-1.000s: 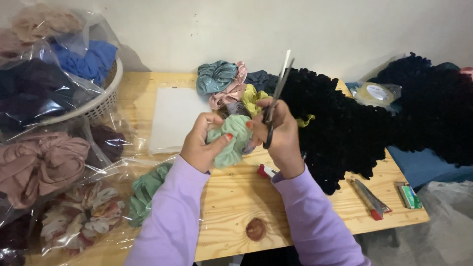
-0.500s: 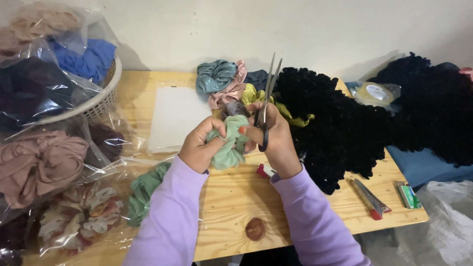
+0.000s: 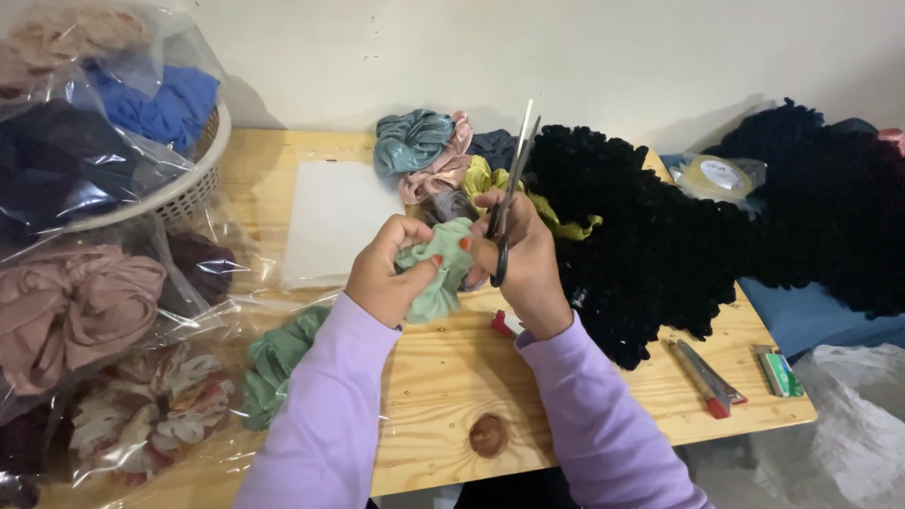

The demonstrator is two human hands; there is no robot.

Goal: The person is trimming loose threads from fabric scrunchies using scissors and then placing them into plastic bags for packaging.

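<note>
Above the counter (image 3: 443, 377), the left hand (image 3: 386, 278) is pinching a pale green scrunchie (image 3: 436, 273), while the right hand (image 3: 528, 264), grip closed, is holding scissors (image 3: 509, 188) with blades pointing upward.

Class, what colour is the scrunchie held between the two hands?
Pale mint green scrunchie, seen clearly in the head view.

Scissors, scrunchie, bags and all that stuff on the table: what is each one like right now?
Long metal scissors: in right hand, blades up, barely parted.
Pale green fabric scrunchie: bunched, pinched by left hand.
Clear plastic bags: stuffed with scrunchies.
White woven basket: full.
Black fuzzy fabric heap: spread over the wooden table.
Red-tipped utility knife: lying flat.
</note>
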